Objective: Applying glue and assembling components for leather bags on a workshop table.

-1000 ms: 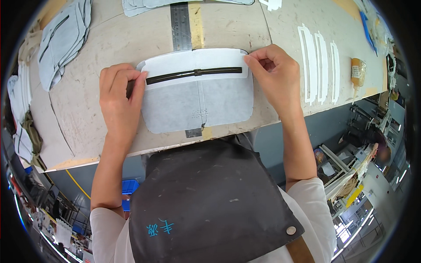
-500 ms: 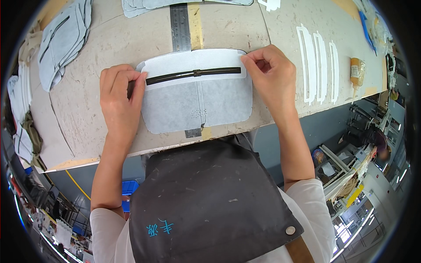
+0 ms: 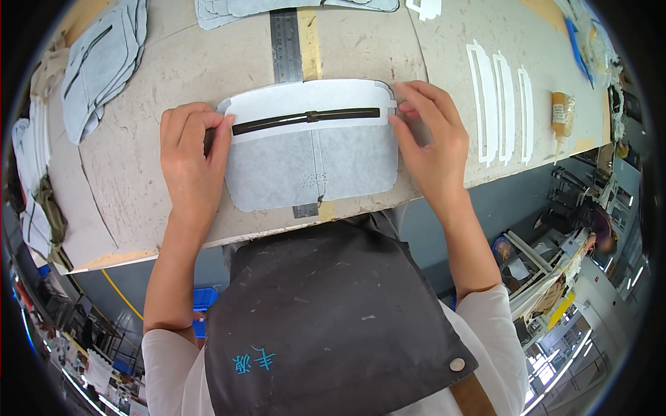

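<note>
A pale grey-blue rounded panel (image 3: 270,170) lies flat on the table before me. Across its upper half runs a white slotted strip (image 3: 347,123), with a dark zipper (image 3: 270,125) showing along the slot and a small tab at the right end. My left hand (image 3: 191,149) is closed in a pinch at the strip's left end, thumb and forefinger together. Beside the right end, my right hand (image 3: 433,135) is open, its thumb and fingers apart around the tab. The thumb tip is close to the panel's right edge; whether it touches is unclear.
A steel ruler (image 3: 285,48) and yellow tape run beneath the panel. Several white slotted strips (image 3: 505,107) lie right, near an amber bottle (image 3: 560,114) and blue tool (image 3: 577,48). Stacked grey panels (image 3: 104,69) sit at far left, more (image 3: 298,8) at the back.
My right hand has let go of the strip's right end; its fingers have spread and drawn slightly right, uncovering the tab. The left hand stays pinched at the left end.
</note>
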A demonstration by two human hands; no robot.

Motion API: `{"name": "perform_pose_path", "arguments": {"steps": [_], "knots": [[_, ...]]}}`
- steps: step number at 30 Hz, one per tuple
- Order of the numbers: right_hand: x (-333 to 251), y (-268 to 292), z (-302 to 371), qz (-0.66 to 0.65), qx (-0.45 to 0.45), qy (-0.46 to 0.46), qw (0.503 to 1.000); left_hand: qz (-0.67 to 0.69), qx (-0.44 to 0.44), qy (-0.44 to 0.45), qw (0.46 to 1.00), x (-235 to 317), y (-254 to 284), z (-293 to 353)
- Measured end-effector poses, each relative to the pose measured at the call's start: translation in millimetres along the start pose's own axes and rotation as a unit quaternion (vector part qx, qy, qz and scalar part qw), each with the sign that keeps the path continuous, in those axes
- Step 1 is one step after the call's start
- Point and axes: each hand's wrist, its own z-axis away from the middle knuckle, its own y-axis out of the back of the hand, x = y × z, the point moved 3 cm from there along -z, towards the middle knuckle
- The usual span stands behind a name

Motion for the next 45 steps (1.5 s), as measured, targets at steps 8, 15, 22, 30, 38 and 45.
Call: {"name": "perform_pose_path", "arguments": {"steps": [8, 15, 22, 30, 38, 45], "knots": [[13.0, 2.5, 9.4, 0.088, -0.019, 0.212, 0.973, -0.003, -0.001, -0.008, 1.0, 2.0, 0.1, -1.3], [8.8, -3.2, 17.1, 0.18, -0.035, 0.259, 0.948, 0.002, -0.003, -0.005, 1.0, 0.6, 0.6, -1.2], [-0.1, -5.9, 19.1, 0.282, -0.075, 0.313, 0.904, -0.005, 0.016, 0.059, 0.998, -3.4, 0.4, 4.7], [1.5, 0.9, 20.0, 0.31, -0.078, 0.311, 0.895, -0.009, -0.043, -0.098, 0.994, 1.4, 13.2, 20.9], [-7.3, 2.2, 22.3, 0.355, -0.13, 0.309, 0.873, -0.113, -0.082, -0.143, 0.98, 9.6, 14.7, 25.0], [3.3, 3.8, 10.2, 0.162, -0.082, 0.217, 0.959, 0.024, -0.038, -0.072, 0.996, 2.2, 18.4, 19.5]]}}
